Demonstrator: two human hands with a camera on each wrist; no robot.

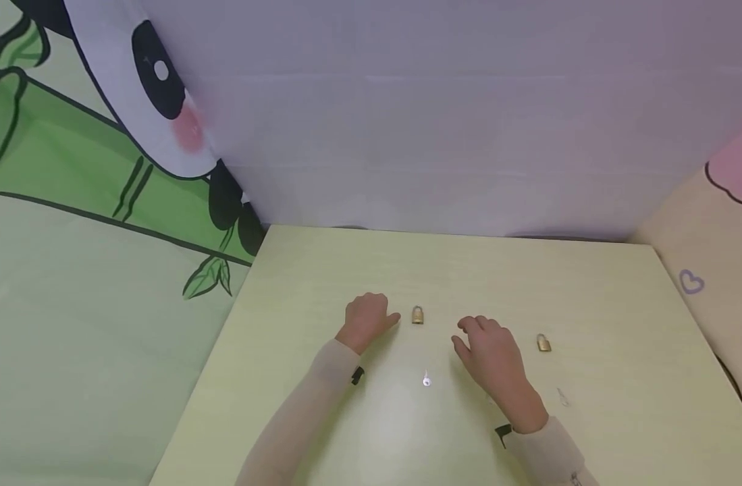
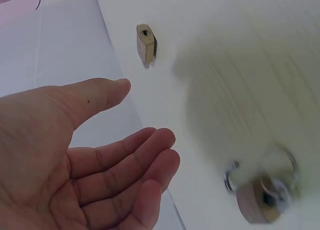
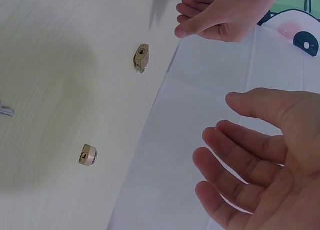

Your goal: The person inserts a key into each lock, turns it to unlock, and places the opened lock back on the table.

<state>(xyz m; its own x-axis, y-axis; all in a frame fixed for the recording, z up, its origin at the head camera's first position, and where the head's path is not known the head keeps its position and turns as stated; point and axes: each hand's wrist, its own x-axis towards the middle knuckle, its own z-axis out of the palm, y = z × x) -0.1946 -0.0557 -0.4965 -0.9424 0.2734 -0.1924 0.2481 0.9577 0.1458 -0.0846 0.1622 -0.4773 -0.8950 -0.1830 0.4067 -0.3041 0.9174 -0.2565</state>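
Observation:
In the head view my left hand point(image 1: 368, 320) hovers over the table with its thumb toward a small brass padlock point(image 1: 417, 315), apart from it. The left wrist view shows its fingers loosely bent around nothing. My right hand point(image 1: 491, 354) floats between that padlock and another brass padlock point(image 1: 543, 343), its fingers point(image 3: 240, 155) spread and relaxed, holding nothing. A blurred brass padlock point(image 2: 255, 202) in the left wrist view has its shackle out to one side and what looks like a key in it; the head view does not show it.
A small silver key point(image 1: 427, 380) lies on the pale table point(image 1: 377, 459) between the forearms. Another thin, faint key-like piece point(image 1: 563, 397) lies right of the right wrist. A pale wall sheet point(image 1: 437, 135) rises behind the table's far edge.

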